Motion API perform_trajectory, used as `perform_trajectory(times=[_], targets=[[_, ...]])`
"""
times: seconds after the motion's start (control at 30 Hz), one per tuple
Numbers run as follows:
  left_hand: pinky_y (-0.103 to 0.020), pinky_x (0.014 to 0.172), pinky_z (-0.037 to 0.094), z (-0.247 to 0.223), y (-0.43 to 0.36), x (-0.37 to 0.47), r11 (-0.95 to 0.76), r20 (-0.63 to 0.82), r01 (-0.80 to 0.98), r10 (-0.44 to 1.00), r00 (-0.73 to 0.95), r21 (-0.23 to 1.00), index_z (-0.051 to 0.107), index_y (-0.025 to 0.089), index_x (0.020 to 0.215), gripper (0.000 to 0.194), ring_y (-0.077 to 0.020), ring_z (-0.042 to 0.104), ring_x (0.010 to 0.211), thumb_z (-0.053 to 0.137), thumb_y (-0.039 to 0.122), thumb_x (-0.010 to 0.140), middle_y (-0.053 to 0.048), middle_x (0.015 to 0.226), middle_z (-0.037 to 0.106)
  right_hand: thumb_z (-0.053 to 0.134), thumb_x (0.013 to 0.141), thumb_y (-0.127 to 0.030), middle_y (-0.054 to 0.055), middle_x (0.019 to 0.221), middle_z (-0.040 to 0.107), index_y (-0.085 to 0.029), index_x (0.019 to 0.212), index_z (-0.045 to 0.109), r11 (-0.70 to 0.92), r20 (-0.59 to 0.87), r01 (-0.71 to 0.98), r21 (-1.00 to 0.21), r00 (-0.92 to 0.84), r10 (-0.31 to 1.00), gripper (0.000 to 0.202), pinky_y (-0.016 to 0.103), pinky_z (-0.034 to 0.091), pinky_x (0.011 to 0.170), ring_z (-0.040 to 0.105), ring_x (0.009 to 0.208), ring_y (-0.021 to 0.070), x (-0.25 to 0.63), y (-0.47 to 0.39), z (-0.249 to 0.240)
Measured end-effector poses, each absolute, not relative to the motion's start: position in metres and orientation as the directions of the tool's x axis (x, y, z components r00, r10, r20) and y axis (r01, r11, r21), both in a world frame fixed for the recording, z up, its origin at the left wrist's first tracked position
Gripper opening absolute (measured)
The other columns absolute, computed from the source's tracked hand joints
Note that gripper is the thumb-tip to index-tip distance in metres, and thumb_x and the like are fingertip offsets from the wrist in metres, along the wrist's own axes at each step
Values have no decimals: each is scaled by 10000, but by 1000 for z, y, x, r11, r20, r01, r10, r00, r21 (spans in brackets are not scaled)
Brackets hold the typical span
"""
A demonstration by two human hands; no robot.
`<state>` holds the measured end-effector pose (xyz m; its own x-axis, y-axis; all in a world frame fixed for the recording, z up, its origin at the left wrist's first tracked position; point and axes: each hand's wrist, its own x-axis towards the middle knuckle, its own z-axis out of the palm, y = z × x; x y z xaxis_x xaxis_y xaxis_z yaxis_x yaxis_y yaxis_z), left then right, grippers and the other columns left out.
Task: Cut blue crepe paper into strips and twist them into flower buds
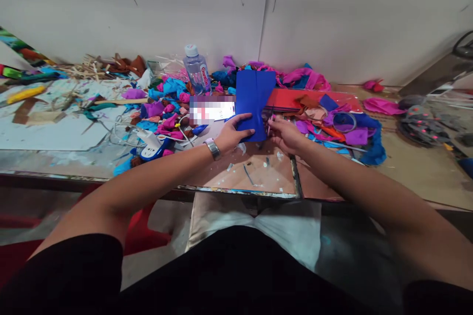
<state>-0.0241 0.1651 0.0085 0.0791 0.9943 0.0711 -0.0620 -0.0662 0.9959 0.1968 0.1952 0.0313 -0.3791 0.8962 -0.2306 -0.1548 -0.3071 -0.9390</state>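
My left hand [231, 134] is closed on a deep blue sheet [254, 93], the thumb lying across its lower front. The sheet stands up over the table, with a curved inward edge on its right side. Beside that edge, my right hand [283, 133] is closed around what look like small scissors [271, 119]; fingers cover most of them. Just left of the sheet lies a lit phone [223, 110], partly blurred out. Behind the right hand is a flat red packet [314, 99].
A clear bottle [197, 71] with a white cap stands behind the phone. Crumpled coloured scraps [173, 103] spread on both sides. A blue-and-white power strip [151, 146] with cables sits left, near a white board [48, 128]. Small clippings dot the table front [258, 172].
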Motion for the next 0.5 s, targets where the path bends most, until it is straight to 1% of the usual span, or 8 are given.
perform_trajectory(times=[0.07,0.13,0.17,0.23,0.3,0.37,0.43,0.5], targets=[[-504,1187,589,8,173,-20,-87,86,3,993,80,996,730,177,1422,692,-287,740,1241,913,216,756,-134,1424,759,724,975,-369,-50,741,687,-255,1076,611,-279,-202,-196,-940,-337,919,189,260,537,512,632,583,151,199,198,29],[-524,1199,583,6,184,-17,-98,95,36,992,77,995,721,161,1440,703,-304,733,1271,889,183,758,-154,1439,747,687,964,-403,-55,686,634,-254,1066,590,-258,-186,-223,-940,-300,936,205,256,461,454,589,532,156,201,202,27],[-531,1206,580,4,190,-15,-103,100,43,993,69,994,714,155,1451,708,-311,728,1291,875,174,761,-161,1453,738,674,952,-407,-67,640,584,-252,1054,579,-248,-178,-234,-940,-282,943,208,247,412,433,542,493,149,202,204,26],[-537,1217,577,0,201,-11,-127,124,61,991,54,990,708,156,1456,699,-314,718,1322,845,165,770,-163,1482,723,658,929,-412,-99,575,468,-255,1036,555,-227,-163,-254,-940,-251,954,217,226,306,414,403,426,119,206,206,24],[-534,1226,575,-4,208,-8,-167,164,95,985,44,981,715,170,1439,671,-304,718,1331,820,160,777,-149,1492,723,655,919,-458,-120,566,386,-265,1026,528,-202,-142,-275,-940,-224,964,255,219,207,415,269,411,99,210,203,23],[-532,1252,556,-8,212,-7,-215,213,140,977,27,967,733,185,1413,636,-295,718,1339,801,157,781,-130,1476,737,657,916,-594,-120,590,345,-282,1020,503,-149,-93,-304,-941,-190,977,363,230,155,428,233,432,103,213,193,24],[-529,1285,527,-10,214,-7,-261,266,182,964,-3,948,757,193,1384,601,-291,711,1354,782,152,785,-113,1454,753,666,919,-735,-91,647,365,-267,1007,536,-11,59,-347,-938,-191,980,493,239,144,474,237,501,105,214,176,27],[-522,1284,529,-11,213,-8,-284,295,202,955,-24,937,781,202,1357,568,-285,719,1337,756,145,793,-100,1433,765,632,906,-865,-68,660,359,-252,974,584,17,117,-314,-949,-304,945,619,264,159,502,237,542,119,213,152,30]])
